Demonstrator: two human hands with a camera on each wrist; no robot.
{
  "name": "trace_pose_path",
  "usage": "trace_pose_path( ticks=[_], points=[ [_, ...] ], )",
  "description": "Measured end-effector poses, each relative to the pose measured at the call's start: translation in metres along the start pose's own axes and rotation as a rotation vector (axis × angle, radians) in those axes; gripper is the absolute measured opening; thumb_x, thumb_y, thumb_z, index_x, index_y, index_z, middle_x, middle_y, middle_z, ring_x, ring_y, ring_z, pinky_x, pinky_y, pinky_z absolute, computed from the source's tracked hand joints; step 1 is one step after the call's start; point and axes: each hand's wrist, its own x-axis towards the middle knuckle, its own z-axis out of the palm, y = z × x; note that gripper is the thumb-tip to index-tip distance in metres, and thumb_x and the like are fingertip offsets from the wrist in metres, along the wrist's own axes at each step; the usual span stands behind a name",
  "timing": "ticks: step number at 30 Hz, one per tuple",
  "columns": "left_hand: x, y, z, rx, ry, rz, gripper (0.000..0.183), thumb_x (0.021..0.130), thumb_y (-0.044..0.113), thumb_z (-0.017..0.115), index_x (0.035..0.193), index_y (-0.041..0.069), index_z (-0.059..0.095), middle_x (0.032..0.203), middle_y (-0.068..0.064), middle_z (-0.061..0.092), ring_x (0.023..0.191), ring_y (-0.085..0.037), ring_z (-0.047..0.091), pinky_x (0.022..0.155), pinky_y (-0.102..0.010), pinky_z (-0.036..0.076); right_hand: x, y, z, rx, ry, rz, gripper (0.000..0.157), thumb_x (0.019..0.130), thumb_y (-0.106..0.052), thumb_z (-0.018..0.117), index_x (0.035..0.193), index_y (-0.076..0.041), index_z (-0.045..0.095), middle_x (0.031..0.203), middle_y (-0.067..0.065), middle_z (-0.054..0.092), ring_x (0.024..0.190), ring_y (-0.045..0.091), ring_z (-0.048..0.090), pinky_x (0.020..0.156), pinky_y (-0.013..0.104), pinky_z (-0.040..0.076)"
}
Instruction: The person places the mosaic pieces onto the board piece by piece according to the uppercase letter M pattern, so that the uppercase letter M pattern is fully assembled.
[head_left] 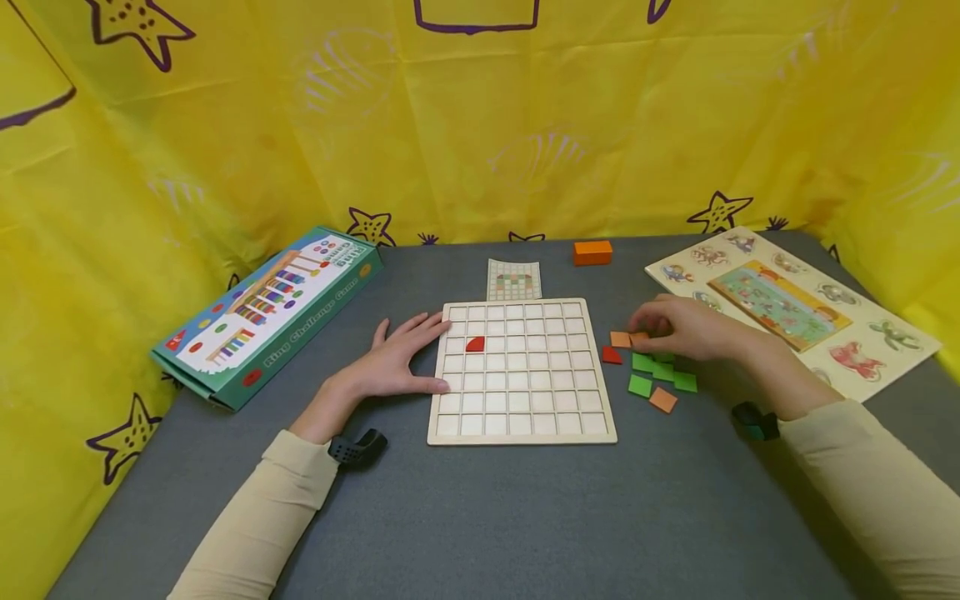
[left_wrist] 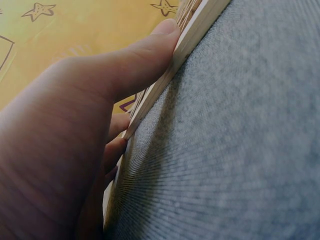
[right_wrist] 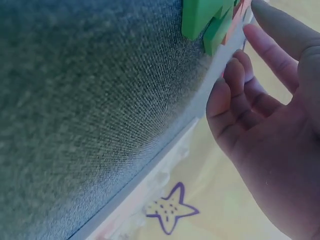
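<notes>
Here's our left hand (head_left: 397, 362), spread wide, gripping nothing, thumb and fingertips touching the edge of the grid board (head_left: 522, 438): stiff, wooden-looking, best steadied by that rim. On it, just right of those fingers, sits a red piece (head_left: 477, 344). Across we go: an orange tile (head_left: 638, 337) lies at the bent fingertips of our right hand (head_left: 682, 327), green tiles (head_left: 642, 363) just our side; whether that pinch has closed, we can't tell. They look light, hard, perhaps slippery: we'd pinch opposite edges.
</notes>
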Motion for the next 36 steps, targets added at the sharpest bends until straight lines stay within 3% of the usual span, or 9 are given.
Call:
trace_pose_path(
  ticks=[11, 24, 36],
  points=[
    [-0.001, -0.003, 0.0, 0.023, 0.011, -0.006, 0.102, 0.084, 0.061, 0.074, 0.162, 0.018, 0.026, 0.167, -0.006, 0.019, 0.153, -0.031, 0.008, 0.109, -0.07, -0.011, -0.013, -0.006, 0.002, -0.024, -0.065, -0.045, 0.028, 0.087, -0.026, 0.082, 0.109, -0.012, 0.073, 0.097, -0.001, 0.059, 0.083, 0.016, 0.052, 0.075, 0.036, 0.047],
    [0.0, -0.004, 0.002, 0.027, 0.006, -0.01, 0.101, 0.084, 0.061, 0.073, 0.162, 0.019, 0.026, 0.167, -0.005, 0.018, 0.153, -0.029, 0.008, 0.11, -0.068, -0.011, -0.013, -0.008, 0.011, -0.067, -0.027, -0.077, 0.021, 0.086, -0.025, 0.084, 0.099, -0.014, 0.072, 0.091, -0.003, 0.054, 0.078, 0.014, 0.048, 0.07, 0.032, 0.043],
    [0.001, 0.0, 0.0, 0.033, -0.002, -0.016, 0.101, 0.084, 0.061, 0.073, 0.163, 0.019, 0.025, 0.167, -0.003, 0.018, 0.153, -0.029, 0.008, 0.109, -0.069, -0.011, -0.003, -0.022, 0.001, -0.072, 0.015, -0.116, 0.014, 0.088, -0.021, 0.081, 0.098, -0.014, 0.074, 0.096, 0.0, 0.058, 0.081, 0.018, 0.055, 0.071, 0.034, 0.048]
  ],
)
